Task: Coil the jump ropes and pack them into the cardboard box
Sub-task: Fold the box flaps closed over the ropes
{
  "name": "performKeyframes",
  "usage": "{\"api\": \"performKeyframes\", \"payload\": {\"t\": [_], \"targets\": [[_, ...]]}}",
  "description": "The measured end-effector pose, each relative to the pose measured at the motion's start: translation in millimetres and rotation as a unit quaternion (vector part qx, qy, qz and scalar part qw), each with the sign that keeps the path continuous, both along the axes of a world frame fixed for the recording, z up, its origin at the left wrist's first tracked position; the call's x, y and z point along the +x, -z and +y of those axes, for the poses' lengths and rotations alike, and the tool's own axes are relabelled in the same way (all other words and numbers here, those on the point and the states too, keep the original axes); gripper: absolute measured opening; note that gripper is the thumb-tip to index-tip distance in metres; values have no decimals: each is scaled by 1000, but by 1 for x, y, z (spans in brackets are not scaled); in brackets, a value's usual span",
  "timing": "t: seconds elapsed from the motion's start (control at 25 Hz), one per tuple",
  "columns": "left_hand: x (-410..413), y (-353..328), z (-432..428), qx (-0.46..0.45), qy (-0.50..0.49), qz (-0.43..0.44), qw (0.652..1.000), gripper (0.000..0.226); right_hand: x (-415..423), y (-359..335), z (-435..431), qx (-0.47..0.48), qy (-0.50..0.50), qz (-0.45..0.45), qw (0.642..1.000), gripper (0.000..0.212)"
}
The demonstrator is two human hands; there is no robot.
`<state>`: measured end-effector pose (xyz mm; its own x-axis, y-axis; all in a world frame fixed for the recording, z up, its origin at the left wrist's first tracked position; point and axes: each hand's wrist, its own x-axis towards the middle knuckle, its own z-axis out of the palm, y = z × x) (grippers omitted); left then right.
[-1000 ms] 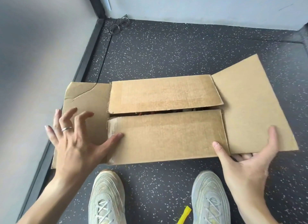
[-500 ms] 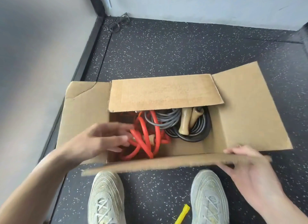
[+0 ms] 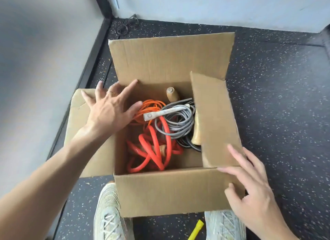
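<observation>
A dark speckled floor (image 3: pixel 267 96) meets pale grey walls (image 3: pixel 44 52) at a black baseboard (image 3: pixel 92 61); eyeglasses (image 3: pixel 127 24) lie in the corner.

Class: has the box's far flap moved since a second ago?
Yes. The far flap has swung up and back from the box opening, its edge now nearer the eyeglasses.

It looks like a gym or an exercise room. The floor (image 3: pixel 267 96) is made of dark rubber with little white specks, as is often seen in gyms. Plain grey walls (image 3: pixel 35 43) are edged with a black strip (image 3: pixel 95 52) at the bottom. Jump ropes (image 3: pixel 154 143) are kept in a cardboard box (image 3: pixel 169 191), and sports shoes (image 3: pixel 109 213) are worn.
</observation>
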<state>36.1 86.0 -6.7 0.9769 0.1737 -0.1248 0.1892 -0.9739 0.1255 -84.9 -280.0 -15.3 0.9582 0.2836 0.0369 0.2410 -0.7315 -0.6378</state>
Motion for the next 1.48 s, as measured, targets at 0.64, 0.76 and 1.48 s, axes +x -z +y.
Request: {"api": "performKeyframes", "payload": {"t": [0.64, 0.76, 1.48], "targets": [[-35, -84, 47, -230, -97, -115, 961, 37, 22, -19, -17, -168, -163, 178, 956, 104], [-47, -79, -7, -394, 20, 3, 919, 41, 26, -20, -24, -182, -188, 195, 945, 105], [-4, 12, 0, -348, 24, 25, 937, 116, 48, -15, 8, 151, 201, 185, 950, 29]]}}
